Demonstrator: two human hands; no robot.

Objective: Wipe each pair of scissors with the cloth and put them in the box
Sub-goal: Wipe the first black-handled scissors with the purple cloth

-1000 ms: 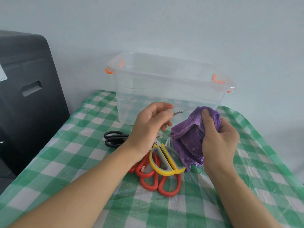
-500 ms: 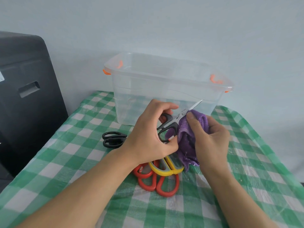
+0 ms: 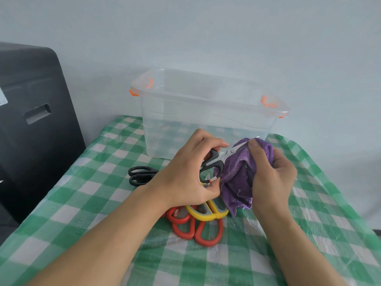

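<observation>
A second ago the left hand [image 3: 189, 174] hid the black-handled scissors [image 3: 214, 165] almost wholly and the purple cloth [image 3: 237, 178] hung bunched beside them; now the handles show between the curled left fingers, and the right hand [image 3: 272, 172] has folded the cloth around the blade, thumb pressed on top near the tip. The cloth has slid toward the point since half a second ago, so this reads as a wiping stroke under way on the first pair. Both hands are closed on their things: left gripping the handle loops, right pinching cloth over steel. The clear plastic box [image 3: 206, 120] stands just behind on the checked table [image 3: 82, 203], seemingly with nothing in it, though its walls are hard to see through. Waiting untouched are another black pair [image 3: 140, 175], a yellow pair [image 3: 208, 213] and red pairs [image 3: 195, 230] below the hands.
</observation>
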